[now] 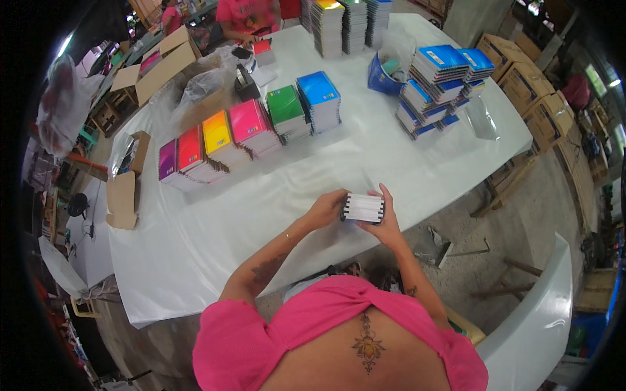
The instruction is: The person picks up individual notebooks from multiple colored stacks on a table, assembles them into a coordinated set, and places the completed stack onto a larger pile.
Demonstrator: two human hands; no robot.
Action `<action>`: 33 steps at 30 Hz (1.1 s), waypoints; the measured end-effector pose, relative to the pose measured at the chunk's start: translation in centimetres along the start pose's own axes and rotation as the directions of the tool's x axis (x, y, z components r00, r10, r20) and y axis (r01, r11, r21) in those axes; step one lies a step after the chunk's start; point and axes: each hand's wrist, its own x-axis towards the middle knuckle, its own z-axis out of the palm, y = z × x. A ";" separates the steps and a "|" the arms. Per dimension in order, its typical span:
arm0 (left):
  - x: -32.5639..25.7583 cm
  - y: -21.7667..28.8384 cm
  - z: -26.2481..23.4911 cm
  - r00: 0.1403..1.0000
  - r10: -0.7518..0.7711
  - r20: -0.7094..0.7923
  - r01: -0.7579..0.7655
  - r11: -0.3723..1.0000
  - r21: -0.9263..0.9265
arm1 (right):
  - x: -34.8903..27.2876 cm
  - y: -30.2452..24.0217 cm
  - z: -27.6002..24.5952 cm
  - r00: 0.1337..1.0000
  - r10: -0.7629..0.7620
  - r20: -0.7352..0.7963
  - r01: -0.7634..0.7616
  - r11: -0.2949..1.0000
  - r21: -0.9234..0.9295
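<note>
I hold a small stack of spiral notebooks (362, 208) edge-on between both hands, just above the near edge of the white table (261, 215). My left hand (326, 207) grips its left end and my right hand (386, 220) wraps around its right end and underside. Beyond it on the table stands a row of notebook stacks: purple (168, 161), red (191, 150), yellow-orange (218, 135), pink (248, 122), green (285, 107) and blue (318, 91).
A heap of blue notebooks (440, 81) and a blue bag (383, 75) sit at the right. Tall stacks (342, 23) stand at the far end, where a person in a pink top (246, 13) works. Open cardboard boxes (156, 68) lie at the left; closed cartons (528, 85) are stacked on the right.
</note>
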 end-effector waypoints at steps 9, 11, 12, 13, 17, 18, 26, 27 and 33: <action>-2.0 0.7 2.4 0.998 0.048 -0.032 -0.044 0.992 0.120 | 0.0 1.0 -0.1 1.000 -0.002 0.011 0.001 1.000 0.020; -1.5 0.9 2.8 0.998 0.029 -0.062 -0.025 0.998 0.065 | 0.2 0.8 -0.1 0.999 0.003 0.032 -0.005 0.999 0.051; -1.3 0.9 2.9 0.996 0.004 -0.085 -0.004 1.000 0.003 | 0.3 0.7 -0.2 0.999 0.016 0.050 -0.020 0.996 0.083; -1.1 0.9 2.8 0.996 0.008 -0.088 -0.007 1.000 0.006 | 0.5 0.6 -0.3 0.999 0.011 0.051 -0.015 0.996 0.082; -0.7 1.4 2.1 0.999 -0.027 -0.045 0.030 0.997 0.071 | 0.7 1.2 -0.6 0.995 -0.055 0.086 0.054 0.998 0.015; -0.5 1.9 1.9 0.999 -0.052 -0.009 0.053 0.992 0.117 | 0.7 1.5 -0.7 0.996 -0.046 0.078 0.044 0.999 0.033; 0.9 8.5 -1.7 0.992 0.117 0.055 -0.129 0.932 0.338 | 0.7 2.1 -1.5 0.999 0.003 0.049 0.000 0.999 -0.046; 0.9 11.2 -1.8 0.961 0.274 -0.028 -0.227 0.847 0.481 | 0.6 2.0 -1.4 0.999 0.021 0.045 -0.017 0.996 -0.089; 0.3 11.1 2.9 0.927 0.353 0.127 -0.336 0.631 0.699 | 1.2 3.0 -1.4 1.000 0.019 0.021 -0.016 0.993 -0.115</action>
